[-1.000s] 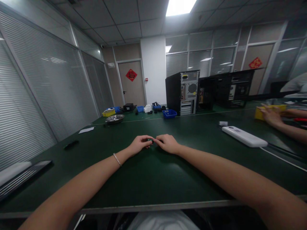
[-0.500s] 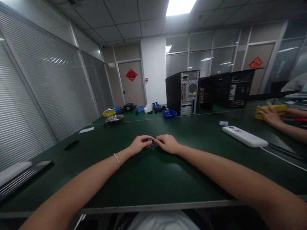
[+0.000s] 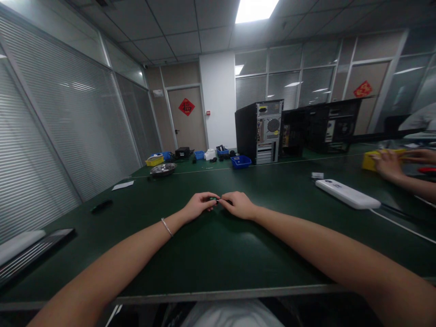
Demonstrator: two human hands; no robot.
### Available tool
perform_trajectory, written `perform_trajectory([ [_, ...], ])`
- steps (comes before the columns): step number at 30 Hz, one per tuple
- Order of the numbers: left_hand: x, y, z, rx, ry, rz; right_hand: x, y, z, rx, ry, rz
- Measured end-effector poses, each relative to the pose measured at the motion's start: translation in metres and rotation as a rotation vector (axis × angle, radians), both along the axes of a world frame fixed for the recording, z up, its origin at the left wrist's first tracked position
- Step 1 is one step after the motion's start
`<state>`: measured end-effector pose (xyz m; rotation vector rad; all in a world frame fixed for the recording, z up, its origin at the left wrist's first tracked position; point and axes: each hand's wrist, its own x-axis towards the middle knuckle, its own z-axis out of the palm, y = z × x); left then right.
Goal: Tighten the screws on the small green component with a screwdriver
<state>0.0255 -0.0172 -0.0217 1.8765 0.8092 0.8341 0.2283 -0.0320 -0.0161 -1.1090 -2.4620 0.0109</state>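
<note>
My left hand [image 3: 198, 204], with a bracelet at the wrist, is closed in a pinch above the middle of the table. Between its thumb and forefinger is a small green-and-black piece [image 3: 213, 199], too tiny to name and mostly covered by the fingers. My right hand [image 3: 238, 204] is closed too, its thumb and forefinger meeting at the piece's right end. Whatever those right fingertips pinch is hidden. Both hands stay close together over the green table [image 3: 211, 254].
A metal bowl [image 3: 163, 170] and a blue tray [image 3: 240, 162] stand farther back, near a computer tower [image 3: 260, 131]. To the right lie a white power strip [image 3: 347, 194] and a co-worker's hands at a yellow box [image 3: 369, 161]. A dark pen-like object [image 3: 101, 206] lies left.
My right fingertips have shifted slightly at the small piece, and a light bit shows between the hands. At the right, the co-worker's hands have moved a little around the yellow box.
</note>
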Motion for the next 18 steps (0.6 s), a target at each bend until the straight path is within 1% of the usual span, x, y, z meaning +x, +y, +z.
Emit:
perform_trajectory([
  [5, 0.0002, -0.0004, 0.0004, 0.003, 0.004, 0.001, 0.0003, -0.0017, 0.0015, 0.0, 0.004, 0.008],
  [11, 0.0013, -0.0023, 0.0028, -0.008, 0.003, 0.015, -0.0008, -0.0017, 0.0011, -0.006, -0.001, -0.019],
  [18, 0.0003, -0.001, 0.0011, -0.003, 0.006, 0.009, -0.0004, -0.0002, -0.0004, 0.005, -0.011, -0.021],
])
